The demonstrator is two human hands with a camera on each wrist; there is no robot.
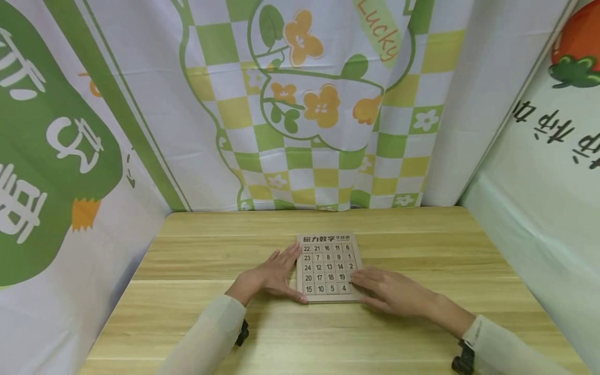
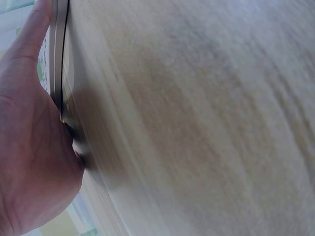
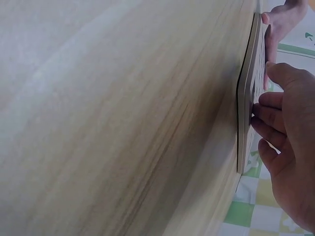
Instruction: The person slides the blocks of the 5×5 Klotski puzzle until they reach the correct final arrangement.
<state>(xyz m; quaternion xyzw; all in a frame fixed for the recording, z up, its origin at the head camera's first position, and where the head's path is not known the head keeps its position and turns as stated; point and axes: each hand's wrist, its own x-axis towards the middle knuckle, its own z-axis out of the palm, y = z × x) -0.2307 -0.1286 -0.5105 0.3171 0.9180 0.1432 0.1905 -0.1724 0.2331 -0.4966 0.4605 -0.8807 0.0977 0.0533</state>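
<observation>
Spanning the near-left corner and left edge of a pale sliding-number board (image 1: 333,299), a person's left hand (image 1: 275,273) lies with thumb and fingers spread apart, touching the frame rather than clamping it. The right hand (image 1: 396,292) rests its fingertips on the lower right of the board, fingers lightly bent and, as far as the pictures show, pinching nothing. The spread left hand appears to steady the frame against sideways pushes from the right. The board lies flat on a wood-grained table (image 1: 347,338), its heading away from the person, presumably so the numbers read upright.

Dark Chinese lettering heads the board, the larger characters reading 磁力数字, "magnetic numbers." Below, the number tiles (image 1: 329,267) start 22, 21, 16, 11, 6; the bottom row shows 15, 10, 5, 4. Fingers obscure part of the right-hand column beneath 2.

Beyond the table hangs a green-and-yellow checked cloth (image 1: 234,112), with "Lucky" in orange script. Side cloths (image 1: 28,130) (image 1: 534,172) carry large Chinese characters, partly cropped. No brand name is legible.
</observation>
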